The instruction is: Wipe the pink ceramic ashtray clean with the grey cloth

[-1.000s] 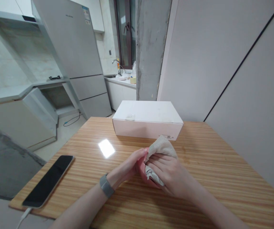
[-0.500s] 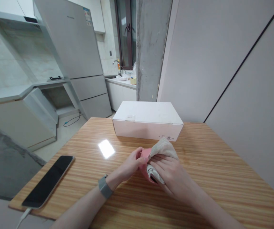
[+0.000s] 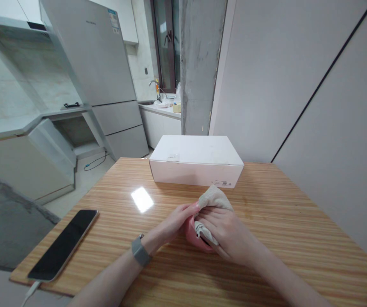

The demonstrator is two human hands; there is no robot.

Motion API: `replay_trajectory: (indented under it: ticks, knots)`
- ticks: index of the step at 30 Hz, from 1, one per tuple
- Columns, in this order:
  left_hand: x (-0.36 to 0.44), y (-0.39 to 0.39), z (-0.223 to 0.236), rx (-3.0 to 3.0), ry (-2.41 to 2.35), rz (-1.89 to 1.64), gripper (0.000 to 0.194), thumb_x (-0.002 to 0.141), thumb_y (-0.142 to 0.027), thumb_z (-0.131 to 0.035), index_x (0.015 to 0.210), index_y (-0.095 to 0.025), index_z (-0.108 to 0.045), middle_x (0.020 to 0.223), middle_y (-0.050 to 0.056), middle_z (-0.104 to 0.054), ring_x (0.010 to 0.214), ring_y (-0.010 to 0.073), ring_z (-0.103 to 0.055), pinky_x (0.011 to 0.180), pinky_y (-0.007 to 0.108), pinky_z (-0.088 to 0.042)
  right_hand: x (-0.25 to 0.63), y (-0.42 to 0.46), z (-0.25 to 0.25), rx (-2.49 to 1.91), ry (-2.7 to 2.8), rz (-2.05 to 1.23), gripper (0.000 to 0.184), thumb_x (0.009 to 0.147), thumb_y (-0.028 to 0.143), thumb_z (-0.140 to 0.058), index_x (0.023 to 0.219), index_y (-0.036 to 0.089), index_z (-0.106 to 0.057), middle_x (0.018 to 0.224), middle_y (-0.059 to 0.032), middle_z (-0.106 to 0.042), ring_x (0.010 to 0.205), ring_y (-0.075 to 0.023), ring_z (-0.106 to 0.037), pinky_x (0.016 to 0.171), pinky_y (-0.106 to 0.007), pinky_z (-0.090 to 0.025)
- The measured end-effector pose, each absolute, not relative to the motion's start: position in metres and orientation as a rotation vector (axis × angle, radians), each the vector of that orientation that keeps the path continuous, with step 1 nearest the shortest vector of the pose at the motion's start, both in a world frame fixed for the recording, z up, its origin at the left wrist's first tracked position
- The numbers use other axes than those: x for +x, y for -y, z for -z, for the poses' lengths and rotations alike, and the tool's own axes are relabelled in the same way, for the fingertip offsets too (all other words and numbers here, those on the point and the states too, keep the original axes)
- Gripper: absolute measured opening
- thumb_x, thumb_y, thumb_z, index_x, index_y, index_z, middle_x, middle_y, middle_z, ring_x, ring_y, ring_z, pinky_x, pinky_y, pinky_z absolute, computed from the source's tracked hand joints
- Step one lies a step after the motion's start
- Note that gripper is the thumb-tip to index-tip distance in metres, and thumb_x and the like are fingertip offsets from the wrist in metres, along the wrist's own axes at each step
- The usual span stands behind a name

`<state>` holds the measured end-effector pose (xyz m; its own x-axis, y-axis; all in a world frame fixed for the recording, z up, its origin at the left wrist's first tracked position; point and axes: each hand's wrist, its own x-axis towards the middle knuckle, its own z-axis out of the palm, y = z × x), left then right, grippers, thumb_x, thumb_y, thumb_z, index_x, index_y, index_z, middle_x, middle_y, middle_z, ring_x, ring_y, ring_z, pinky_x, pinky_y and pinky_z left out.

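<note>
Over the table, my left hand [image 3: 177,221] is closed round the left side of a pink, round-walled container [image 3: 193,239], with the thumb at its rim. The container is tilted and mostly covered, so I cannot tell whether it is a cup or a bowl. My right hand [image 3: 223,228] presses a beige cloth [image 3: 214,198] into its opening. Part of the cloth bunches below the fingers, and a dark gap shows at the lower rim. My right fingertips are hidden in the cloth.
A white box [image 3: 196,170] stands on the wooden table [image 3: 286,221] just beyond my hands. At the left edge lies a black-screened phone [image 3: 63,245] with a white cable [image 3: 31,293] plugged in. A fridge [image 3: 90,55] and a kitchen sink [image 3: 147,102] are farther back.
Half a second ago my left fingers shifted over the pink container and tipped it; now the thumb is back at the rim. My right hand stays on the cloth inside it.
</note>
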<state>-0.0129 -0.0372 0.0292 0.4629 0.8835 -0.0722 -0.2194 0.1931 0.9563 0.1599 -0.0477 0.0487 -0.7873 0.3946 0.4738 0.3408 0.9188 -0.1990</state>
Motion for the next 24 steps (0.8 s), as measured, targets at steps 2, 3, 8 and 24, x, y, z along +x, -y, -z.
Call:
replay_trajectory:
  ticks: [2, 3, 8, 24]
  knots:
    - [-0.014, 0.036, -0.029, 1.215, -0.762, -0.915, 0.04, 0.083, -0.049, -0.06, 0.091, -0.01, -0.068, 0.087, 0.007, -0.068, 0.082, 0.0195, -0.056, 0.081, 0.032, -0.043, 0.159, 0.048, -0.049, -0.517, 2.547, -0.142, 0.024, 0.089, 0.019, -0.038, 0.099, 0.014, -0.058, 0.097, -0.0152, -0.069, 0.097, -0.026, -0.064, 0.093, -0.042, -0.049]
    - [-0.015, 0.035, -0.028, 1.251, -0.78, -0.935, 0.039, 0.084, -0.048, -0.059, 0.092, -0.011, -0.068, 0.088, 0.007, -0.068, 0.084, 0.0199, -0.056, 0.082, 0.032, -0.042, 0.159, 0.049, -0.049, -0.518, 2.54, -0.147, 0.024, 0.089, 0.019, -0.038, 0.101, 0.014, -0.058, 0.098, -0.0154, -0.069, 0.099, -0.0259, -0.064, 0.095, -0.042, -0.048]
    - [-0.014, 0.035, -0.017, 1.175, -0.845, -0.993, 0.034, 0.081, -0.043, -0.064, 0.095, -0.013, -0.066, 0.089, 0.007, -0.066, 0.088, 0.0219, -0.056, 0.083, 0.034, -0.043, 0.159, 0.049, -0.048, -0.547, 2.498, -0.151, 0.025, 0.089, 0.019, -0.037, 0.104, 0.016, -0.058, 0.106, -0.0144, -0.069, 0.101, -0.0252, -0.064, 0.098, -0.043, -0.047]
    - [-0.008, 0.033, -0.002, 0.803, -0.523, -0.911, 0.052, 0.088, -0.051, -0.054, 0.121, -0.012, -0.062, 0.115, 0.013, -0.067, 0.111, 0.0263, -0.057, 0.098, 0.038, -0.04, 0.17, 0.039, -0.046, -0.614, 2.536, -0.2, 0.024, 0.094, 0.018, -0.032, 0.086, 0.018, -0.055, 0.089, -0.0086, -0.067, 0.085, -0.0213, -0.061, 0.093, -0.039, -0.045]
